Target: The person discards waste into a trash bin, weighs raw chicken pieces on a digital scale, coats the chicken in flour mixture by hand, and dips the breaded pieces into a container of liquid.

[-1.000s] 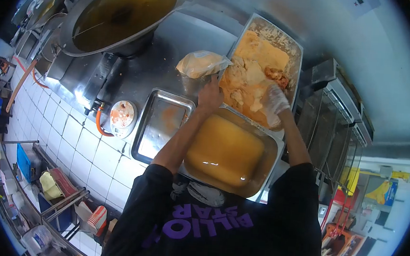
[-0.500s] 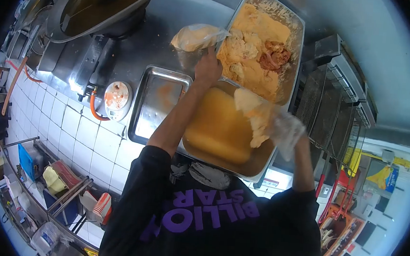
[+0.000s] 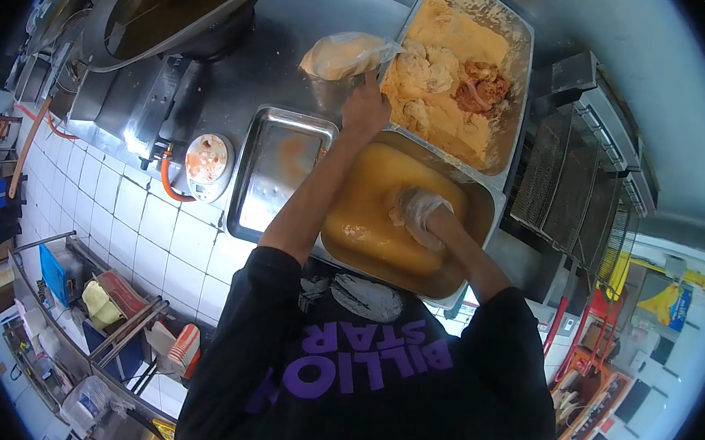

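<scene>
My right hand, in a clear plastic glove, is down in the cloudy orange-brown liquid of a deep metal pan. Its fingers are closed around a flour-coated piece, apparently chicken, mostly hidden under the surface. Bare and curled, my left hand stays by the corner of the flour pan. One finger reaches up to a plastic bag of pale orange flour; whether it grips the bag is hidden. Inside the flour pan lie coated lumps and reddish raw meat.
Left of the liquid pan stands a shallow metal tray, then a smeared white scale. A large wok of dark liquid is at the upper left. Wire baskets hang at the right.
My right hand has moved left and down from the pan's right side into the liquid, taking the coated piece under. My left hand stays in nearly the same place.
</scene>
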